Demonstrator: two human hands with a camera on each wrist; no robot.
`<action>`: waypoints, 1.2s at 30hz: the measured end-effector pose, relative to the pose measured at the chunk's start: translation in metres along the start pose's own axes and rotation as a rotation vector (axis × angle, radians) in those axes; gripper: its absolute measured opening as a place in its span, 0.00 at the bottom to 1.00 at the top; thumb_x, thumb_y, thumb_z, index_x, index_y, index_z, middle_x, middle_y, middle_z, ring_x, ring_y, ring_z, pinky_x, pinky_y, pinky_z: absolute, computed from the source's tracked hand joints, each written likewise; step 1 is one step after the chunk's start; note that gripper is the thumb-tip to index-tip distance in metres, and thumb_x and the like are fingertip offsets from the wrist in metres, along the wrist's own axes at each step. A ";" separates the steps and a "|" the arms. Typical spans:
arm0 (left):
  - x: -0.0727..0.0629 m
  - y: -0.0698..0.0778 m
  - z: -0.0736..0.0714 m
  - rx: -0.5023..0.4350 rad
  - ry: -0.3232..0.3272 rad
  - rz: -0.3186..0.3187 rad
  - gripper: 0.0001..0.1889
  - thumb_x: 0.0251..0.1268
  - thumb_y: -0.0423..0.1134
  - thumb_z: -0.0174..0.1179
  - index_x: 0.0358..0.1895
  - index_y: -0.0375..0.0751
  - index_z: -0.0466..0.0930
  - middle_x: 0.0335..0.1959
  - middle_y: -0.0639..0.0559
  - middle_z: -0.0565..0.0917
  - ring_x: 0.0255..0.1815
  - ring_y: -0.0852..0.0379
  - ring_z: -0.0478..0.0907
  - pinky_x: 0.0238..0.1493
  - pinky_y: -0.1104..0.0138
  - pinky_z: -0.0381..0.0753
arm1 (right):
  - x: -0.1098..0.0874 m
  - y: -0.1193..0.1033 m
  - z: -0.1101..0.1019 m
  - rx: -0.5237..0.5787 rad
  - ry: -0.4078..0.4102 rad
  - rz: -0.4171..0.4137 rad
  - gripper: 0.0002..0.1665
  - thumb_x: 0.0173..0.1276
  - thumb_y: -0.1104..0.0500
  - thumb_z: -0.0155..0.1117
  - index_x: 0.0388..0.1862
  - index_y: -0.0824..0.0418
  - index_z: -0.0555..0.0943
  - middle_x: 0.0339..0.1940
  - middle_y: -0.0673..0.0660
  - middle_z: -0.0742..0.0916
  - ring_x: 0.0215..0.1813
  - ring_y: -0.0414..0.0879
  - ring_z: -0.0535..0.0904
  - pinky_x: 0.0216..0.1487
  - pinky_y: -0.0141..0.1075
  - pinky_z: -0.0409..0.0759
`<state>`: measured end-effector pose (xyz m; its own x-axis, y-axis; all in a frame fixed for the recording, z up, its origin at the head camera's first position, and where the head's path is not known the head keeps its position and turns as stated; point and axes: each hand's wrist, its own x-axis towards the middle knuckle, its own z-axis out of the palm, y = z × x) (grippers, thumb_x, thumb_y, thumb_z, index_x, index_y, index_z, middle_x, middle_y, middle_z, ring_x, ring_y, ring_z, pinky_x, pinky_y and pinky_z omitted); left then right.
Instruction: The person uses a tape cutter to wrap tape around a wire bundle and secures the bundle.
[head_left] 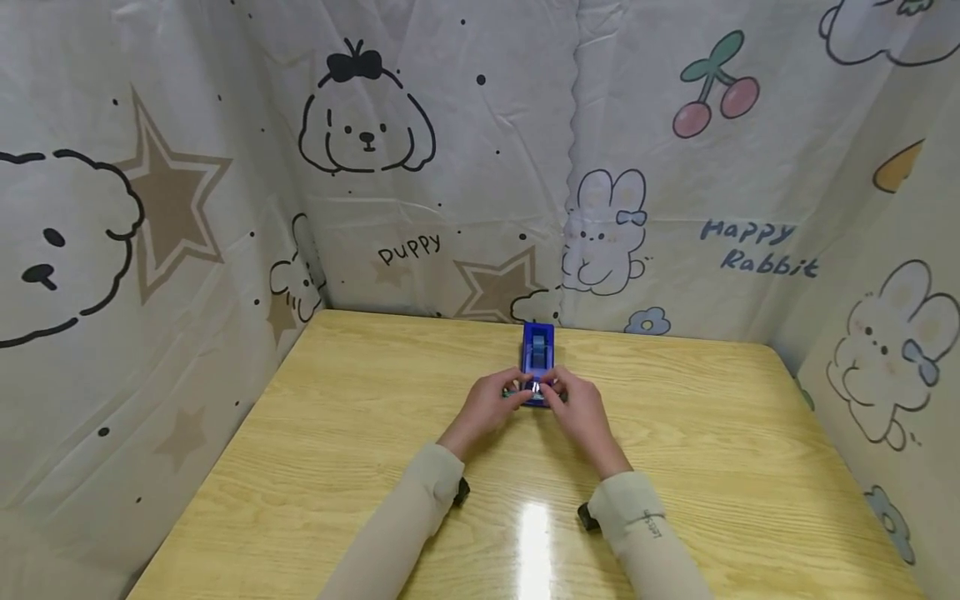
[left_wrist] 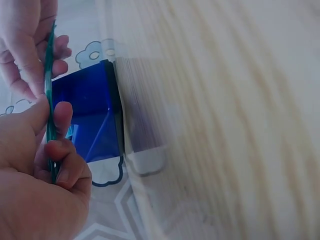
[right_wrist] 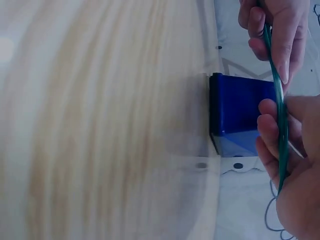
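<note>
Both hands hold a thin green strip-like piece [left_wrist: 48, 85] between thumbs and fingers, one at each end. Seen nearly edge-on in both wrist views, it has a pale, shiny section near its middle, and its exact kind is not clear. My left hand [head_left: 489, 404] pinches the left part, its fingers curled behind. On the other part, the right hand [head_left: 583, 412] has its thumb and fingers closed. The thumbs come near each other at the middle. Just beyond the hands stands a blue tape dispenser [head_left: 538, 371] with a tape roll in it, its near end partly hidden by the fingers.
The dispenser stands on a wood-grain table [head_left: 375, 375], toward its back edge. Behind and at both sides hangs a pale curtain [head_left: 480, 167] printed with cartoon animals and stars. Dark wrist straps show at both sleeve cuffs [head_left: 435, 471].
</note>
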<state>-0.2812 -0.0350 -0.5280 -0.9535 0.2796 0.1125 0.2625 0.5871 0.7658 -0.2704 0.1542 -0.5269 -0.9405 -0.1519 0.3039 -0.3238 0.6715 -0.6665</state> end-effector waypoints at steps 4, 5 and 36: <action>0.001 0.000 0.000 -0.029 0.006 -0.019 0.16 0.73 0.47 0.65 0.60 0.52 0.85 0.39 0.53 0.87 0.34 0.63 0.80 0.35 0.69 0.79 | 0.001 0.002 0.001 0.050 -0.008 0.031 0.05 0.74 0.55 0.69 0.42 0.54 0.89 0.28 0.50 0.88 0.30 0.43 0.80 0.33 0.36 0.76; 0.001 0.000 0.000 -0.038 0.006 -0.020 0.17 0.73 0.46 0.66 0.61 0.52 0.85 0.38 0.54 0.87 0.32 0.63 0.81 0.34 0.69 0.79 | 0.002 0.001 0.001 0.065 -0.008 0.039 0.05 0.73 0.55 0.70 0.41 0.55 0.90 0.28 0.50 0.89 0.29 0.43 0.81 0.32 0.35 0.77; -0.004 0.002 -0.001 -0.030 0.018 0.000 0.19 0.74 0.45 0.65 0.64 0.51 0.84 0.34 0.53 0.87 0.30 0.55 0.84 0.28 0.70 0.73 | 0.008 -0.001 -0.004 0.130 -0.092 0.156 0.06 0.69 0.59 0.74 0.42 0.57 0.93 0.36 0.58 0.93 0.32 0.47 0.88 0.25 0.32 0.76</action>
<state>-0.2771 -0.0353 -0.5264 -0.9562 0.2653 0.1235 0.2579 0.5643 0.7842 -0.2771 0.1551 -0.5214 -0.9838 -0.1231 0.1306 -0.1785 0.5939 -0.7845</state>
